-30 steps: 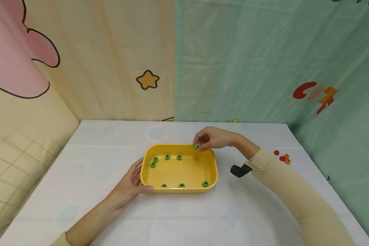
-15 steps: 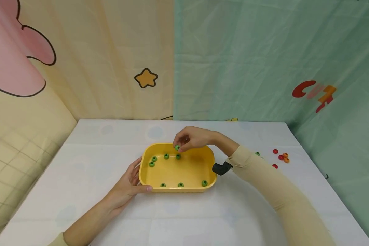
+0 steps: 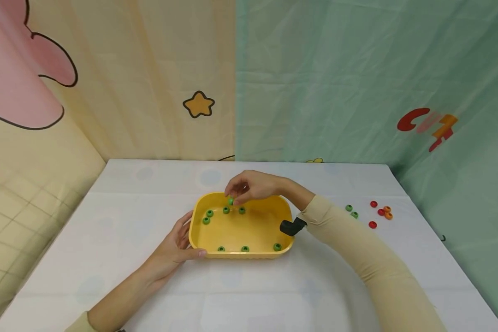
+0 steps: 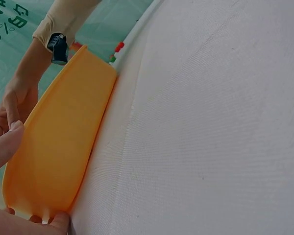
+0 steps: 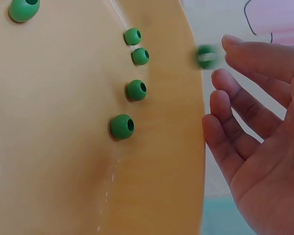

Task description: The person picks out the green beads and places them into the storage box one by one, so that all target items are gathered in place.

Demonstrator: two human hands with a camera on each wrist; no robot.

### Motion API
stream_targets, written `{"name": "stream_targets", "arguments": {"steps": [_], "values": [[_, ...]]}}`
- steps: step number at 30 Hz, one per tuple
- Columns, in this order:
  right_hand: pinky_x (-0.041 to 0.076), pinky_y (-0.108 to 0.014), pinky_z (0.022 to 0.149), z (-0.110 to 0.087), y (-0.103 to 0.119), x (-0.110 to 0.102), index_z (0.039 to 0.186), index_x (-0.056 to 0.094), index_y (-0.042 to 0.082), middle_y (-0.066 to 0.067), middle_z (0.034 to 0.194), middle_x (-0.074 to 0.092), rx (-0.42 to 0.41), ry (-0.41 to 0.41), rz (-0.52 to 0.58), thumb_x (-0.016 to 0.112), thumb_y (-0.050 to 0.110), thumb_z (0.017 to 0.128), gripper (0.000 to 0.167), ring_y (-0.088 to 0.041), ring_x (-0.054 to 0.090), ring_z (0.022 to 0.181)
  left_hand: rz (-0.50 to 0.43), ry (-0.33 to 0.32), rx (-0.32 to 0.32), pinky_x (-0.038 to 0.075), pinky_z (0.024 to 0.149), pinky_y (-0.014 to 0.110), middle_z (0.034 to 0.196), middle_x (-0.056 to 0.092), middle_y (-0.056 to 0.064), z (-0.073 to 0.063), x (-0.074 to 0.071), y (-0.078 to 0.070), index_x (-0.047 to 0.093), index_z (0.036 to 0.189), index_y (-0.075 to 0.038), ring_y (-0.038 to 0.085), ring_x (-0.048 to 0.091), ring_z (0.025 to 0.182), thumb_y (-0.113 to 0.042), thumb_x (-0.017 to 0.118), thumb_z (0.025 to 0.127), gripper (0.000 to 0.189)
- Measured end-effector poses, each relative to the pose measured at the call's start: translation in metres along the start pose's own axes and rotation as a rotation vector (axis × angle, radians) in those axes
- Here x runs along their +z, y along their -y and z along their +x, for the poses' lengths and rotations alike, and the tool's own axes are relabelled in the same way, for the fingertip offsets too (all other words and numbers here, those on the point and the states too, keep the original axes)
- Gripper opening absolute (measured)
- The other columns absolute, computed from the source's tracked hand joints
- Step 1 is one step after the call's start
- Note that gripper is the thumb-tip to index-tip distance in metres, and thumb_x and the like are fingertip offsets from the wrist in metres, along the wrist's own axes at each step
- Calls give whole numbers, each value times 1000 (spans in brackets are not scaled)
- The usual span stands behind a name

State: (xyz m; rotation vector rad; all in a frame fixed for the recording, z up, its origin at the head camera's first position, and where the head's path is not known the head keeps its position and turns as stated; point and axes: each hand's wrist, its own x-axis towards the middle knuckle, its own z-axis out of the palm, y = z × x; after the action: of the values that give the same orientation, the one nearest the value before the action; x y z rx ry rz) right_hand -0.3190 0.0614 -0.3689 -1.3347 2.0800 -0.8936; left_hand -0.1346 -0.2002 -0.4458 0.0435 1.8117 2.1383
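My left hand (image 3: 175,246) grips the left end of a yellow tray (image 3: 253,233), thumb on the rim and fingers around the outside. Over the tray's back edge is my right hand (image 3: 254,185), its fingers loosely bent. Just off its fingertips a green bead (image 5: 206,57) hangs blurred in the air, apart from the thumb and forefinger in the right wrist view. Several green beads lie in the tray, among them a back-row bead (image 3: 242,210) and a front-right bead (image 3: 277,246). The left wrist view shows only the tray's outer wall (image 4: 63,132).
To the tray's right on the white table (image 3: 249,295) lie two green beads (image 3: 349,208), several red beads (image 3: 372,224) and two orange beads (image 3: 388,216). Printed curtains (image 3: 315,92) stand behind and at the sides. A black wrist device (image 3: 292,227) overhangs the tray's right rim.
My right hand has moved left along the tray's back edge with a green bead and let it go. The left hand keeps its hold. Loose green beads behind the right sleeve have come into view.
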Motion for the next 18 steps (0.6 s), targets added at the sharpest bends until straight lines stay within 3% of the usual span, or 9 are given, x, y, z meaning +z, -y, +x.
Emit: {"name": "stream_targets", "arguments": {"steps": [7, 18], "values": [[56, -32, 90, -7, -3, -6, 123, 70, -1, -10, 105, 68, 37, -69, 33, 74, 8, 95, 30, -21, 62, 94, -9, 0, -3, 33, 116, 32, 172, 10, 4, 0, 0, 1, 9, 166, -20, 28, 14, 156, 7, 79, 86, 110], [56, -33, 90, -25, -8, -11, 123, 70, -2, -18, 110, 67, 62, -85, 43, 73, 5, 96, 28, -24, 61, 96, -10, 3, 8, 31, 118, 34, 172, 12, 5, -1, 0, 1, 9, 167, -20, 29, 15, 155, 6, 79, 86, 111]]}}
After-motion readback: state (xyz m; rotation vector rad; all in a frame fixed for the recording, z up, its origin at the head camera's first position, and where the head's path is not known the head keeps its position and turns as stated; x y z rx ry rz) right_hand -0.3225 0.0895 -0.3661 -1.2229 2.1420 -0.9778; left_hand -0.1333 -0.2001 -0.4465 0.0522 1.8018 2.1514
